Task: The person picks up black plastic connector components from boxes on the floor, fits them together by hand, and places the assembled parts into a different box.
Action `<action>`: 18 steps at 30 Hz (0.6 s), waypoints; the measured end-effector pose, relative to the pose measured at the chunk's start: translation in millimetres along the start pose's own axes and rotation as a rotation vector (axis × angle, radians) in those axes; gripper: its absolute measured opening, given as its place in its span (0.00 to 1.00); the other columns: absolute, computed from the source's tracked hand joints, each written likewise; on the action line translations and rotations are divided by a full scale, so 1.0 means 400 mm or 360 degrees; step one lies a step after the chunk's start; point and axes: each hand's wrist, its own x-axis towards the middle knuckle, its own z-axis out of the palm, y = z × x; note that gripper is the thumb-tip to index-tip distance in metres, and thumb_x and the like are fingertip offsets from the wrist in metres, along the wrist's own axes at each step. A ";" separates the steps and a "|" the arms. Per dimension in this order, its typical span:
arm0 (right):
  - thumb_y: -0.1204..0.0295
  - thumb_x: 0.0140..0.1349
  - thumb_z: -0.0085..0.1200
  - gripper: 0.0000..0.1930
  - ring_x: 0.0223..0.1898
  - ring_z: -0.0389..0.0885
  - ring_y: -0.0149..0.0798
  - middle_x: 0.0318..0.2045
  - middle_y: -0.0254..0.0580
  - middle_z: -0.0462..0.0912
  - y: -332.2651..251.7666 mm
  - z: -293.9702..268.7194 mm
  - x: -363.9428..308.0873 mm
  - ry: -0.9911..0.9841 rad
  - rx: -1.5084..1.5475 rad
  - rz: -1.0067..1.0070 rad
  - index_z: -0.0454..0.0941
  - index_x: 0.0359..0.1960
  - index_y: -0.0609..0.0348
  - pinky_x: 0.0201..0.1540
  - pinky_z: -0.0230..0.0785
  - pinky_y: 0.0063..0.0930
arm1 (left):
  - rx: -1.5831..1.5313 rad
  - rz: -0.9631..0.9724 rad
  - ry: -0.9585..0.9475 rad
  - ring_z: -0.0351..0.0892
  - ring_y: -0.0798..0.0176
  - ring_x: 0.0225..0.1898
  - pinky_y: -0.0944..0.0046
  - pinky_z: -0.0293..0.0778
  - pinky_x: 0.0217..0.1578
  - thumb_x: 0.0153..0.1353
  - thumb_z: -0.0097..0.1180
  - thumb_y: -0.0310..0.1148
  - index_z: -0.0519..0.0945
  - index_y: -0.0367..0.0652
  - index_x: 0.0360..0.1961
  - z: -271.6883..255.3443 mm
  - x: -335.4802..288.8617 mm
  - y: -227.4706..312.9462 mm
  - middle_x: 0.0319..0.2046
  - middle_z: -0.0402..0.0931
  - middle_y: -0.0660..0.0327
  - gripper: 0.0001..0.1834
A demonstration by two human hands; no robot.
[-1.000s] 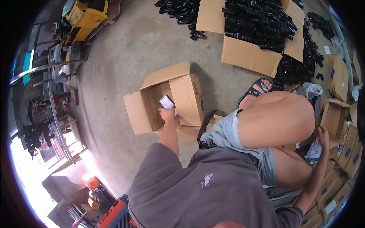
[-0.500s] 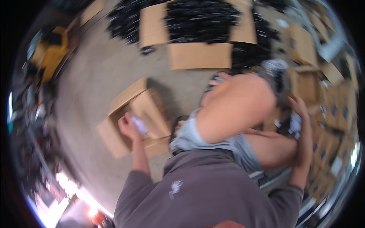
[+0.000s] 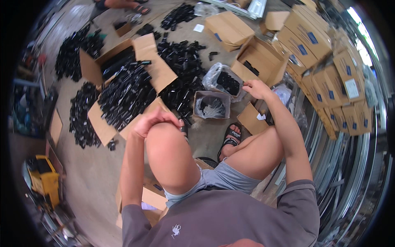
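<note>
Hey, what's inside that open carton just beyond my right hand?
Black pieces show inside the open carton; whatever lies under the flap nearest your right hand is covered.

Head-worn fisheye, close above lap (image 3: 224, 178), facing down toward floor (image 3: 91, 168)
</note>
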 end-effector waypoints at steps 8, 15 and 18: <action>0.58 0.61 0.57 0.20 0.47 0.84 0.51 0.43 0.55 0.85 0.255 0.024 -0.058 0.0111 0.0389 0.0284 0.81 0.48 0.60 0.50 0.74 0.39 | 0.0807 0.0731 0.0578 0.80 0.65 0.30 0.68 0.75 0.31 0.70 0.41 0.58 0.76 0.32 0.47 0.246 0.077 0.277 0.32 0.80 0.55 0.33; 0.58 0.63 0.52 0.18 0.48 0.82 0.56 0.44 0.54 0.84 0.276 -0.020 0.042 -0.0027 -0.0353 0.0440 0.82 0.45 0.57 0.52 0.74 0.45 | 0.2610 0.0547 0.0475 0.82 0.53 0.34 0.58 0.75 0.33 0.60 0.61 0.44 0.77 0.44 0.49 0.423 0.308 0.216 0.31 0.79 0.55 0.20; 0.59 0.63 0.53 0.16 0.48 0.82 0.55 0.44 0.55 0.84 0.270 -0.053 0.113 0.0112 -0.0377 0.0418 0.83 0.43 0.58 0.51 0.74 0.46 | 0.2870 0.0272 0.0376 0.82 0.50 0.36 0.54 0.76 0.37 0.61 0.59 0.45 0.74 0.44 0.53 0.315 0.376 0.080 0.32 0.79 0.55 0.23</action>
